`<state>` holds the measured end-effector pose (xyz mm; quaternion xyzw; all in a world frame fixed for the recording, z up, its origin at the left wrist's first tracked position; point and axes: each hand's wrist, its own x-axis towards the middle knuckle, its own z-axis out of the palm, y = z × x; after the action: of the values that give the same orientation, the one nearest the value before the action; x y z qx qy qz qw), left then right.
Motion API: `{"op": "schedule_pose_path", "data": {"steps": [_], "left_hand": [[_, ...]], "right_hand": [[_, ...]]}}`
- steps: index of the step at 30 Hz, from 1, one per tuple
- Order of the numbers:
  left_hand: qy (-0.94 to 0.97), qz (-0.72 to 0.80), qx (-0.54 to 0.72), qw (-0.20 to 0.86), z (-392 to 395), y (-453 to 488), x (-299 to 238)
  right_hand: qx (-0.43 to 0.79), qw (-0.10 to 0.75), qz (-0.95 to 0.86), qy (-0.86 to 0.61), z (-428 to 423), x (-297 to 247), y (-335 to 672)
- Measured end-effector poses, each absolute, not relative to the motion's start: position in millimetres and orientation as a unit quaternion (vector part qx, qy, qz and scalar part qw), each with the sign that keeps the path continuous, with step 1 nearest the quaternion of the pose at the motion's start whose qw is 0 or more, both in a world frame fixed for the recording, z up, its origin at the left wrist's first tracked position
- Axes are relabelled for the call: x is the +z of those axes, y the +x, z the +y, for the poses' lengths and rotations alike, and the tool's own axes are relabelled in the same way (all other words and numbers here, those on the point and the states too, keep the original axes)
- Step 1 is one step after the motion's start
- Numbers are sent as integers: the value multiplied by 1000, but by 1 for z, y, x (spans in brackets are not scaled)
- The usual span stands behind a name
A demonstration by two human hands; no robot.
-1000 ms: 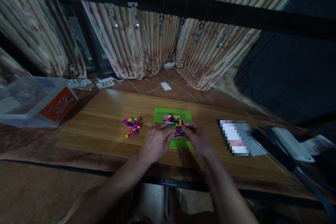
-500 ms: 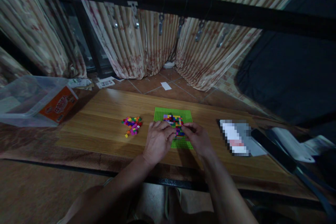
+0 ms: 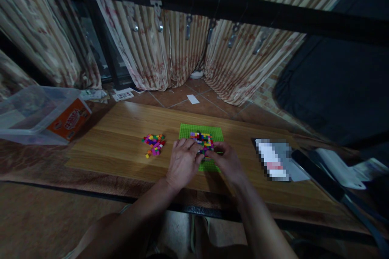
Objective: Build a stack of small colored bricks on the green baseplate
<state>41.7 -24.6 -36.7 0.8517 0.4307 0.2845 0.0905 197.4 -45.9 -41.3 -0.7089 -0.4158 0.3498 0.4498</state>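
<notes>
A green baseplate (image 3: 188, 130) lies flat on the wooden board, with a patch of small multicoloured bricks (image 3: 201, 139) pressed onto its middle. My left hand (image 3: 182, 162) rests on the plate's left front part, its fingers curled down against the plate and the brick patch. My right hand (image 3: 226, 162) is at the patch's front right edge, fingers bent and pinched on the bricks there. What sits under the fingertips is hidden. A loose heap of coloured bricks (image 3: 153, 144) lies on the board left of the plate, apart from both hands.
The wooden board (image 3: 121, 129) sits on a dark patterned table. A clear plastic bin with an orange label (image 3: 42, 117) stands at the far left. A blurred flat item (image 3: 272, 158) and dark and white objects (image 3: 331, 166) lie to the right. Curtains hang behind.
Both hands have shifted slightly lower on the brick patch. The left hand's fingers have spread flatter over the plate's left side. The right hand has dropped closer to the plate.
</notes>
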Motion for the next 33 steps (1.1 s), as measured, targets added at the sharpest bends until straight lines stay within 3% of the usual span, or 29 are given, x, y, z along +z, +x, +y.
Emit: {"op": "schedule_pose_path", "data": {"steps": [33], "left_hand": [[859,429,266,83,-22,44,-37]], "right_hand": [[350,416,-407,-734,-44,-46,194]]}}
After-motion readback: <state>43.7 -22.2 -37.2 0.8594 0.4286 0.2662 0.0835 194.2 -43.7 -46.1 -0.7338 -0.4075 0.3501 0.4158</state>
